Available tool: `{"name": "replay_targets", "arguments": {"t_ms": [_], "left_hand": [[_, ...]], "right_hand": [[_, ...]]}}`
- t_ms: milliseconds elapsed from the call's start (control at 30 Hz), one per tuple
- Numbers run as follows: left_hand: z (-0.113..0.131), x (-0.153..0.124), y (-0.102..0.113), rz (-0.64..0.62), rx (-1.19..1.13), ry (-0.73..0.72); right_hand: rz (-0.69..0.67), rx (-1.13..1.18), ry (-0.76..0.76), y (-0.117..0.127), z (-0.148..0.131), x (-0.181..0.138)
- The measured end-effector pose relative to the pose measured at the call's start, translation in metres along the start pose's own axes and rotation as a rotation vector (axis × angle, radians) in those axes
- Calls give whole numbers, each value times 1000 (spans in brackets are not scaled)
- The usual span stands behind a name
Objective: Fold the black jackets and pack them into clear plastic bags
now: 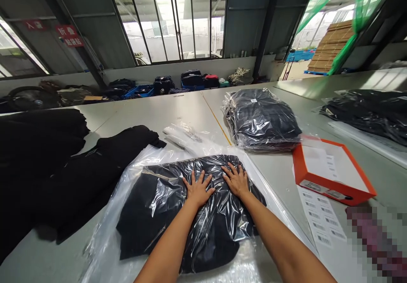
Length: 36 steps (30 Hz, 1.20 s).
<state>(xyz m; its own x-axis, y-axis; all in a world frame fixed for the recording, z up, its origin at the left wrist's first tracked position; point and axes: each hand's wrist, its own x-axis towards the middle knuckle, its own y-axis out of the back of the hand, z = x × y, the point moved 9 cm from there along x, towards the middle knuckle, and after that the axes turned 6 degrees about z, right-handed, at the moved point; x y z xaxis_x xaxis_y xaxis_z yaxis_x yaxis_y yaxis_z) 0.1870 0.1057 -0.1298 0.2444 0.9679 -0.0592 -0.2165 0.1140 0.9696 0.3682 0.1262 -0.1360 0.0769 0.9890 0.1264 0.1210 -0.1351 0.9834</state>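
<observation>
A folded black garment (pixel 210 232) in a clear plastic bag lies in front of me, its film creased and shiny. My left hand (pixel 199 188) rests flat on the middle of the bag with its fingers spread. Farther right, my right hand (pixel 237 180) presses on the bag near its upper right corner, fingers also apart. Under the garment is a stack of clear plastic bags (pixel 104 249), with more crumpled film (pixel 187 137) just beyond. Neither hand grips anything.
Loose black garments (pixel 79 185) are heaped on the left of the table (pixel 152 113). A pile of bagged garments (pixel 262 120) stands behind, right of centre. An orange box (pixel 333 168) sits at the right by a barcode label sheet (pixel 322 219). More bagged garments (pixel 372 111) lie far right.
</observation>
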Motion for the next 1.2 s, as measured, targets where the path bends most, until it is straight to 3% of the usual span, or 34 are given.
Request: {"name": "replay_targets", "arguments": {"t_ms": [200, 367, 533, 633, 733, 933, 1100, 1200], "left_hand": [[15, -27, 25, 1, 15, 23], [12, -66, 31, -17, -14, 86], [-8, -108, 27, 3, -12, 251], [-20, -132, 16, -6, 11, 334], [-25, -149, 1, -15, 31, 325], [-30, -163, -10, 4, 12, 266], [-24, -166, 0, 2, -68, 254], [-17, -163, 7, 5, -87, 233]], "right_hand": [[-108, 13, -49, 11, 1, -26], [-206, 31, -125, 30, 1, -39], [-41, -69, -49, 57, -16, -18], [-85, -68, 48, 48, -32, 0], [-154, -66, 42, 37, -37, 15], [-259, -79, 33, 31, -34, 27], [-363, -102, 79, 49, -30, 20], [-339, -29, 91, 70, -17, 11]]}}
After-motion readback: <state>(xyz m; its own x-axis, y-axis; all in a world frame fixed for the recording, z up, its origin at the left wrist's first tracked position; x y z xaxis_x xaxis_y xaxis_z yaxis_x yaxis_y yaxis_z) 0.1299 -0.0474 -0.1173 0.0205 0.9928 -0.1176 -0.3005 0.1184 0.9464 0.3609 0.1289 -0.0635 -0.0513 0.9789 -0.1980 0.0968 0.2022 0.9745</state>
